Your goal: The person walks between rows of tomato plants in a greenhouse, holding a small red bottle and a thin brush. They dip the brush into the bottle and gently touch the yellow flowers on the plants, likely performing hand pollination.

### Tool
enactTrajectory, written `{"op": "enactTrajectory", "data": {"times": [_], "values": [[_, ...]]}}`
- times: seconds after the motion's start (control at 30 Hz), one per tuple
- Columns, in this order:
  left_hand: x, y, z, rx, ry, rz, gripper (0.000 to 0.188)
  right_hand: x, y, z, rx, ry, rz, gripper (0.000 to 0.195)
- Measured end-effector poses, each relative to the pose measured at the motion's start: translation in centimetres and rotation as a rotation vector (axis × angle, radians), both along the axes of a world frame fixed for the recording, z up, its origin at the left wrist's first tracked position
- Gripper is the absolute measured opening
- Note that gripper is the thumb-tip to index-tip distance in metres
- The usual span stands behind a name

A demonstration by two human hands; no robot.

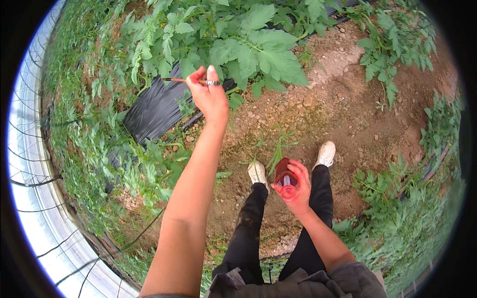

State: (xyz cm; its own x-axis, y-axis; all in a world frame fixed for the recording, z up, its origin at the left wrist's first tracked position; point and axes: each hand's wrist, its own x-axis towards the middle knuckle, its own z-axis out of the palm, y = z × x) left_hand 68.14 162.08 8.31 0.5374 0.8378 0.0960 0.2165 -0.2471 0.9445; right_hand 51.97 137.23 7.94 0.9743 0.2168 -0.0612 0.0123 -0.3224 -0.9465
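My left hand (211,102) is raised beside tomato-like leaves (257,56), pinching a thin brush-like tool (179,79) between thumb and fingers. The tool lies nearly level, with a brown shaft and a dark left end. A silver and black band shows at the fingers; whether it belongs to the tool or is a ring, I cannot tell. Lower down, my right hand (302,190) is wrapped around a small transparent red container (287,194), its round mouth facing me. Something pale shows inside it. Red stains mark the fingers of both hands.
Black plastic mulch film (156,106) covers the bed under the plants. Leafy rows (402,205) stand on the right too. My pale shoes (257,171) are on bare soil (354,111) between the rows. A translucent greenhouse wall (29,156) curves along the left.
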Motion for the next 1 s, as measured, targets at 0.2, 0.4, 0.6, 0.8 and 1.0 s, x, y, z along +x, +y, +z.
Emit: {"op": "enactTrajectory", "data": {"times": [0.2,0.4,0.6,0.8,1.0], "values": [[7.5,2.9,-6.3,0.203,0.005,0.066,0.051,0.5,1.0,-9.2,0.035,-0.053,0.126,0.058],[10.3,2.2,-10.0,0.242,0.028,-0.13,0.049,2.9,1.2,-12.4,0.057,0.021,0.232,0.057],[10.6,-2.1,-10.9,0.198,0.075,-0.244,0.041,4.4,1.2,-12.2,0.076,0.008,0.217,0.057],[8.0,-2.2,-11.9,0.075,-0.179,-0.236,0.028,6.1,0.5,-11.4,0.151,-0.008,0.302,0.057],[-9.1,-8.0,-8.1,-0.007,0.283,-0.117,0.055,4.5,-4.0,-11.4,0.084,-0.03,0.261,0.053]]}}
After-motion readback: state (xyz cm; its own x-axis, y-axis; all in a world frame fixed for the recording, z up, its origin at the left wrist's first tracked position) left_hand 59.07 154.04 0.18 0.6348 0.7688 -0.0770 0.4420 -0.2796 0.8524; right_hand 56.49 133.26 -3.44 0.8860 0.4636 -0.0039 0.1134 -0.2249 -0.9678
